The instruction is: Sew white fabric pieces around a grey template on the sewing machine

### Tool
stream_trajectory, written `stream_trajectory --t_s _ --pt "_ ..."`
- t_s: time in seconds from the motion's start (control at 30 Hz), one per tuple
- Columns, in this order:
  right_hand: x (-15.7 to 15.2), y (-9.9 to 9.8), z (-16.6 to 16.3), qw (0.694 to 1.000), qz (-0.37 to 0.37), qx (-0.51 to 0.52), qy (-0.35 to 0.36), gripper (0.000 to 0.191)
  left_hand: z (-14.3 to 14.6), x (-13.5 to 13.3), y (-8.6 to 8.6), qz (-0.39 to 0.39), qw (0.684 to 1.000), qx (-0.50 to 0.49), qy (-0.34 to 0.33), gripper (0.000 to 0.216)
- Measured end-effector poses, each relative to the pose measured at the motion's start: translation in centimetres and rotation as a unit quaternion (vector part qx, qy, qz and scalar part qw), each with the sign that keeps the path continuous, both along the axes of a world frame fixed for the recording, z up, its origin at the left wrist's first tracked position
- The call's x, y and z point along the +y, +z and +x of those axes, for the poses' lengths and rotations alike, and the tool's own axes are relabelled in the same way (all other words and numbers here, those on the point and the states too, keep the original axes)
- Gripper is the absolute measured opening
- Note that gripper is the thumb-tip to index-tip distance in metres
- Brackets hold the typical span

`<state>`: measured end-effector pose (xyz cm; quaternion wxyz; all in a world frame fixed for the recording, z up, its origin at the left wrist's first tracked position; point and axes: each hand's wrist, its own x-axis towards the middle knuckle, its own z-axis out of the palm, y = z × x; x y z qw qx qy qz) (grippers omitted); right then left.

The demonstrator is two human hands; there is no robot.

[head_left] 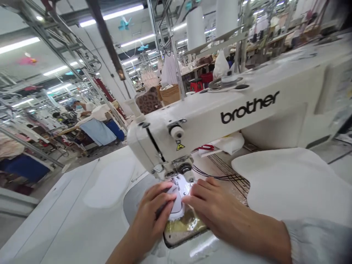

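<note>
Under the needle area of a white sewing machine (203,117) lies a small white fabric piece (176,216) with a stiff, pale grey rounded plate (176,203) on top. My left hand (152,211) grips this piece from the left, its fingertips pressed onto the plate. From the right, my right hand (213,203) has its fingers bent and drawn together at the piece's right edge, close to the presser foot. What lies beneath the right fingertips is partly hidden. A bright lamp lights the spot between both hands.
Right of the machine bed lies a large white curved sheet (291,179). Dark threads (220,176) run behind my right hand. Red-handled snips (206,147) rest on white cloth under the machine arm. Metal stands and other sewing tables fill the background, with a person (82,106) at far left.
</note>
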<state>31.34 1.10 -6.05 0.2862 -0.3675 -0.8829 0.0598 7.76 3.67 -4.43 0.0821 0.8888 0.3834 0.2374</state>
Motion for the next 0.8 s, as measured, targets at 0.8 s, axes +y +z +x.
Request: stream_trajectory --t_s 0.8 --pt "0.5 -0.5 -0.2 0.997 0.062 0.003 0.055 0.025 0.7 -0.9 0.6 -0.019 0.999 -0.045 0.008 0.021"
